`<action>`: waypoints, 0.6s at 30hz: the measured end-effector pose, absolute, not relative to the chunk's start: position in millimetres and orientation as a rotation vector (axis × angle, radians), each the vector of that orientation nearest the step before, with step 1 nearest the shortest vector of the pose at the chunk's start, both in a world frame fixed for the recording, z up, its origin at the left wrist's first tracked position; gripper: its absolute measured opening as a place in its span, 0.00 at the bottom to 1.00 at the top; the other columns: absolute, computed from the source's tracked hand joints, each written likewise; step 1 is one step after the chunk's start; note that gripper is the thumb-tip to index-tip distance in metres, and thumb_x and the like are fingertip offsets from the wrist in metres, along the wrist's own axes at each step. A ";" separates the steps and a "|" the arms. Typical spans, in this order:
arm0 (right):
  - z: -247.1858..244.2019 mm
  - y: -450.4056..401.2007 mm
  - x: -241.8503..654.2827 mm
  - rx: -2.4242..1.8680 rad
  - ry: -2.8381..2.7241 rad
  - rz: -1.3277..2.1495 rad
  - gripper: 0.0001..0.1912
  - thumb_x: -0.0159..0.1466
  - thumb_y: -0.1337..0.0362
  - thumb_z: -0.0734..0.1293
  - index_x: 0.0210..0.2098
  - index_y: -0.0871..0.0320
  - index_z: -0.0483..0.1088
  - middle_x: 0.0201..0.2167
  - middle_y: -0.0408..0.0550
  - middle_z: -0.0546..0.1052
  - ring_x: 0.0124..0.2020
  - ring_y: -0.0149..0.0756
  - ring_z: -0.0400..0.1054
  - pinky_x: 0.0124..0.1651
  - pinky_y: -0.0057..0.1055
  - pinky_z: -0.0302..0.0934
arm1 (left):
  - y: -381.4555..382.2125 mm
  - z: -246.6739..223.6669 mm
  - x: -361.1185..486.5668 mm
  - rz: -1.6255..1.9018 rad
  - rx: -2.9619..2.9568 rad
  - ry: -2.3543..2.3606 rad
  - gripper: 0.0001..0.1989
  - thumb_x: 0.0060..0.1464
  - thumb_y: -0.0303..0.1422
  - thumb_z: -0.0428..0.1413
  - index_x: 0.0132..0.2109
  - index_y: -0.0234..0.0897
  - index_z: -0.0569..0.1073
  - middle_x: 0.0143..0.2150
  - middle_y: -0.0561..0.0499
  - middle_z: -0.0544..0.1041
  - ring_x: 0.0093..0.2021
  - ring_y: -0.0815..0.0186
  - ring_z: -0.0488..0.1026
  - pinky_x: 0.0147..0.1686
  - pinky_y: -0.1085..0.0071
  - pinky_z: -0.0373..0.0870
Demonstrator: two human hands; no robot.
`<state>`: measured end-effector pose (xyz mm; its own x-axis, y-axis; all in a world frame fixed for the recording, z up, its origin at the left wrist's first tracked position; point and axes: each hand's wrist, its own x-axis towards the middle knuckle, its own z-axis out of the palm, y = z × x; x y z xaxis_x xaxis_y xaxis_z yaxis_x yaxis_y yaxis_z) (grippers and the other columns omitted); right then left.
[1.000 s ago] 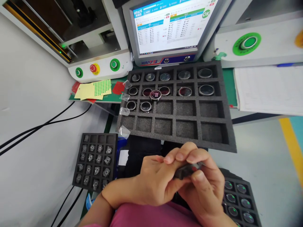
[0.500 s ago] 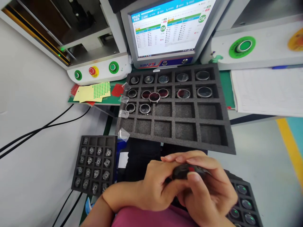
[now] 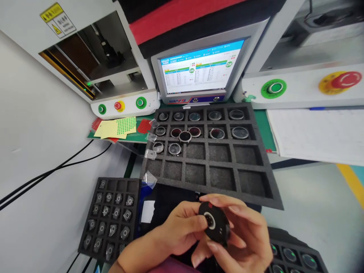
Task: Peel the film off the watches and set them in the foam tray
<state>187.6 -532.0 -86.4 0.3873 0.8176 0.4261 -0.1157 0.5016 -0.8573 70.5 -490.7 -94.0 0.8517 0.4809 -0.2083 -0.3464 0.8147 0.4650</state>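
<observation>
Round black part (image 3: 214, 226) is gripped by both the left hand (image 3: 178, 231) and right hand (image 3: 244, 239), just below the foam tray (image 3: 273, 197).

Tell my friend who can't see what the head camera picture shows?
Two hands, left hand and right hand, hold a round black watch body between them. Ahead lies a black foam tray partly filled with watch faces, below a lit monitor.

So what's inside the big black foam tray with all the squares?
The big foam tray holds round watch faces in its top rows; one watch sits on a divider. The lower pockets look bare. The hands cover nothing of it.
</observation>
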 end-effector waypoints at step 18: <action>-112.8 -513.1 212.5 -0.690 -0.983 0.689 0.21 0.65 0.69 0.70 0.57 0.60 0.67 0.50 0.53 0.78 0.53 0.41 0.73 0.61 0.43 0.66 | -465.2 -91.8 102.9 0.316 0.444 0.433 0.28 0.49 0.56 0.58 0.26 0.32 0.68 0.18 0.52 0.71 0.07 0.78 0.53 0.05 0.81 0.45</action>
<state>212.5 -513.1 -112.8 0.3876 0.7772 0.4957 -0.2004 0.5959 -0.7776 102.9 -465.2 -91.8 0.8620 0.3838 -0.3311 -0.1992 0.8572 0.4748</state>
